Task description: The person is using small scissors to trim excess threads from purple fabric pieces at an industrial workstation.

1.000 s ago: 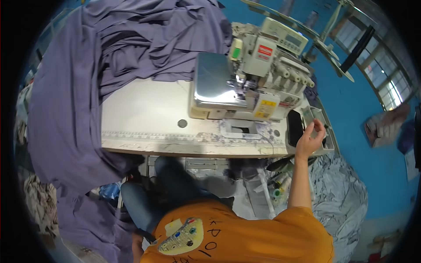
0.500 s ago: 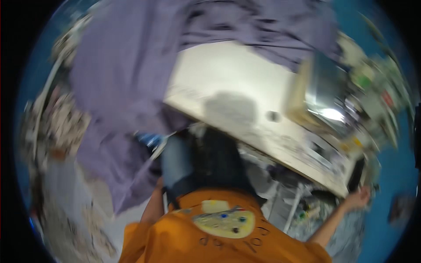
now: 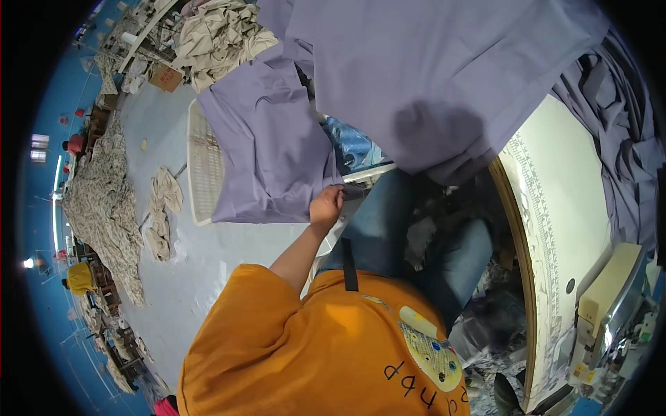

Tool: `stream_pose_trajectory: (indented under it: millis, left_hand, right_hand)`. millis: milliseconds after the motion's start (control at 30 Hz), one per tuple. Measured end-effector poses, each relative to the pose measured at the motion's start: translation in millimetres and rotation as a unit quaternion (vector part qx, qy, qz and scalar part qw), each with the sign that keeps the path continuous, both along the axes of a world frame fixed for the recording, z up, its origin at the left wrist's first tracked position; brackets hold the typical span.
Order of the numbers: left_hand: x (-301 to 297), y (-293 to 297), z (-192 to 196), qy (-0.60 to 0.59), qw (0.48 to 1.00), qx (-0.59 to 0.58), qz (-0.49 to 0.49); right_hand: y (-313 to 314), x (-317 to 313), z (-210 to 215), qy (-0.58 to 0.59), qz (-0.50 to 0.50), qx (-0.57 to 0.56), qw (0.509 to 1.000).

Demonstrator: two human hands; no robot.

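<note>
My left hand (image 3: 326,206) is closed on the edge of a purple cloth (image 3: 270,145), its fingers pinched together at the cloth's lower right corner. That part of the cloth drapes over a white plastic basket (image 3: 202,163) beside my left leg. More purple fabric (image 3: 430,76) spreads over the worktable and hangs down to my lap. Blue shiny material (image 3: 354,142) shows between the two stretches of cloth. My right hand is out of view.
On the right is a white worktable (image 3: 565,180) with a printed ruler along its edge, carrying a sewing machine (image 3: 610,298). Heaped beige cloth (image 3: 218,38) and a patterned fabric pile (image 3: 104,222) lie on the left, with a cardboard box (image 3: 165,78). People sit farther off.
The view has swung left, toward the basket and floor. My left hand, mostly hidden before, now shows gripping the purple cloth. My right hand has left the view.
</note>
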State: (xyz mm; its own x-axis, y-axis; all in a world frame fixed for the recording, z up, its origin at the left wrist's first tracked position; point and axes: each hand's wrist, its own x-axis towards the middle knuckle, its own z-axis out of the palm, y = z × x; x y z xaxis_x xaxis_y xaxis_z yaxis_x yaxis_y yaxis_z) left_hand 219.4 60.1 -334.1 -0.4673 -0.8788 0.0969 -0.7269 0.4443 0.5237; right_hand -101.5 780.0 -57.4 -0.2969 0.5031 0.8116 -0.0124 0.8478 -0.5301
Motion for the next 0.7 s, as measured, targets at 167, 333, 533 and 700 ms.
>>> stream_pose_trajectory:
  millis: [167,333,533,700]
  left_hand:
    - [3,-22,19,0.012,0.998,-0.027,0.057]
    - [12,-44,25,-0.071,0.995,0.029,0.056]
    - [9,-61,28,-0.122,0.992,0.036,0.016]
    - [8,-62,27,-0.145,0.989,0.022,0.024]
  right_hand:
    - [27,1,-2,0.004,-0.026,0.003,1.0]
    - [-24,16,11,-0.066,-0.054,-0.054,0.995]
    - [-10,16,9,-0.058,-0.029,-0.053,0.997]
    - [-6,8,7,-0.073,-0.034,-0.1,0.992]
